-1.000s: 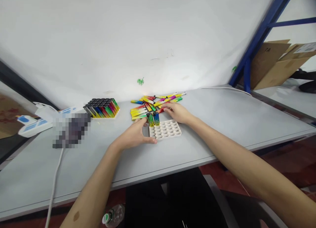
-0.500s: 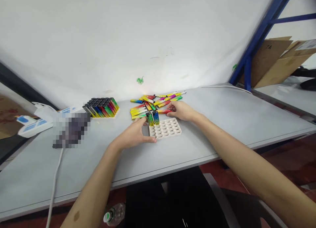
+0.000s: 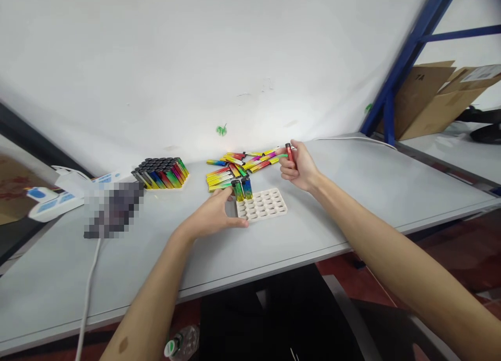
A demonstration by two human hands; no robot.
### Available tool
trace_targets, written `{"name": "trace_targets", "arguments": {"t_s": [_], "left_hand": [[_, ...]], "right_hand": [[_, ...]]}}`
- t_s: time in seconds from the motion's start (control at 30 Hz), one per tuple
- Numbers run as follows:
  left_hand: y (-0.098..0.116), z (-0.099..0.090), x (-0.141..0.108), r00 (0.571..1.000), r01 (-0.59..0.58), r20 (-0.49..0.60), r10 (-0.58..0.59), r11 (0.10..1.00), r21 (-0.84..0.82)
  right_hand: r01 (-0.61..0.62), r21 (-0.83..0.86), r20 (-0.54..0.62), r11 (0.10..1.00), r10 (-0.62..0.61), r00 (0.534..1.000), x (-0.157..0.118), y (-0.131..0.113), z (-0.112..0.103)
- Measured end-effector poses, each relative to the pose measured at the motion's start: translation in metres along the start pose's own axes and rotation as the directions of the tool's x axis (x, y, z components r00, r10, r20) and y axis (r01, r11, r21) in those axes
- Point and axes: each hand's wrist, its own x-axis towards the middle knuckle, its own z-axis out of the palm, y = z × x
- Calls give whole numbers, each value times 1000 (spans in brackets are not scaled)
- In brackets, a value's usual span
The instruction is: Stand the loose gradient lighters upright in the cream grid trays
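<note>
My left hand [image 3: 211, 213] grips the left end of a white tray [image 3: 282, 209] with rows of slots, thumb along its near edge. A green-and-yellow lighter [image 3: 238, 191] and a blue-and-yellow lighter [image 3: 247, 189] stand upright in its back left slots. To the right, above the table, my right hand [image 3: 299, 165] is closed around a red lighter [image 3: 289, 153], held upright with its black top showing. Its lower part is hidden by my fingers. Behind the tray lies a loose pile of colourful lighters [image 3: 221, 179].
At the left, a second tray's block of upright lighters [image 3: 166, 176] stands near the wall. Beside it are a white power strip [image 3: 50, 207], a blurred dark object [image 3: 117, 209] and a white cable [image 3: 89, 283]. A blue metal frame [image 3: 388, 116] rises at the right.
My right hand has lifted the red lighter from the pile, moved it up and to the right, and turned it upright. My left hand stays on the tray.
</note>
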Motion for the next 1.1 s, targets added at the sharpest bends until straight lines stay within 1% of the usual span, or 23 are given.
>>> {"name": "trace_targets", "arguments": {"t_s": [0.2,0.33,0.4,0.57,0.73,0.87,0.97,1.1], "left_hand": [[-1,0,1,1000,-9,0,9,1000,8],[-3,0,1,1000,-15,-7,15,1000,3],[-3,1,1,1000,-20,-10,20,1000,-3],[-4,1,1,999,-27,-17,27,1000,4],[-3,1,1,1000,-21,-19,21,1000,3],[-3,0,0,999,-33,-27,32,999,-11],[-3,1,1,999,-33,-22,33,999,0],[-3,1,1,1000,-21,-9,22,1000,17]], "right_hand": [[22,-90,-32,996,-25,999,-3,3,4],[113,-181,-58,977,-126,990,-2,8,7],[131,-216,-63,967,-148,987,-1,11,7],[52,-227,-66,973,-68,995,1,12,4],[11,-229,-47,973,-22,999,-3,11,6],[8,-220,-40,975,-17,999,-5,13,10],[23,-211,-14,977,-27,1000,-5,14,13],[10,-190,1,982,-10,1000,-7,14,16]]}}
